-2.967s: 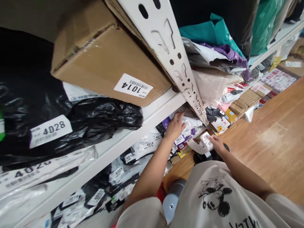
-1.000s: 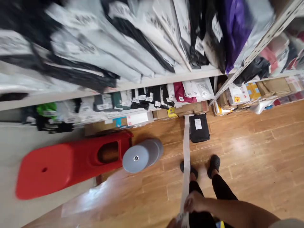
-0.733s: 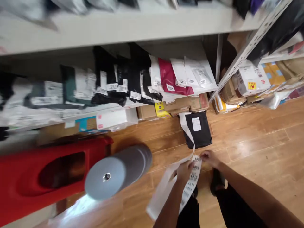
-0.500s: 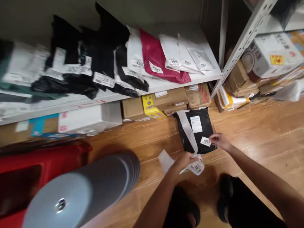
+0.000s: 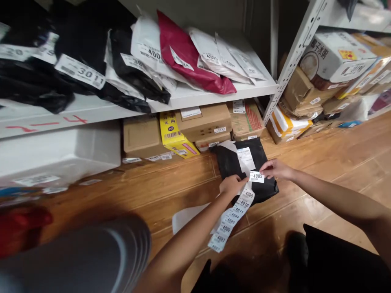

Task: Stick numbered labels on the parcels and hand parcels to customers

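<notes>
My right hand [image 5: 277, 169] pinches the right edge of a small white label [image 5: 256, 177] printed 4005, above a black mailer bag [image 5: 229, 163] on the floor. Close to that label, my left hand [image 5: 232, 185] is closed on a strip of numbered stickers [image 5: 232, 217] that hangs down over the bag's near edge, its numbers facing up. Part of the strip's pale backing lies across the bag, and more of it trails left behind my left forearm. A white shipping label [image 5: 246, 158] is stuck on the bag.
A white shelf [image 5: 183, 101] holds black, white and magenta mailer bags [image 5: 195, 61]. Beneath it stand cardboard boxes [image 5: 210, 122] and a yellow box [image 5: 175, 136]. A perforated post [image 5: 290, 67] rises at right, beside more parcels. A grey cylinder [image 5: 91, 252] lies near left.
My right hand has moved the 4005 label left, close to my left hand. The sticker strip now hangs longer and more unrolled. The view has shifted nearer the shelf.
</notes>
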